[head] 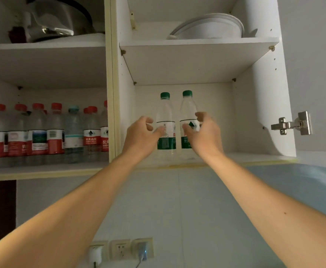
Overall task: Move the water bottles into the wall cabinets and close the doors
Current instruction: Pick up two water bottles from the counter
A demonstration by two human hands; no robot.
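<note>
Two clear water bottles with green caps and green labels stand upright side by side on the lower shelf (255, 157) of the open right wall cabinet. My left hand (140, 136) is beside the left bottle (165, 111), fingers spread, with the thumb tip at its label. My right hand (206, 136) curls loosely around the right bottle (188, 107), thumb in front and fingers by its right side. Several red-capped bottles (36, 132) fill the lower shelf of the open left cabinet.
White plates (206, 26) lie on the right cabinet's upper shelf. A pot with a glass lid (55, 20) sits on the left cabinet's upper shelf. A door hinge (291, 124) sticks out at the right side. Wall sockets (119, 250) are below on the tiled wall.
</note>
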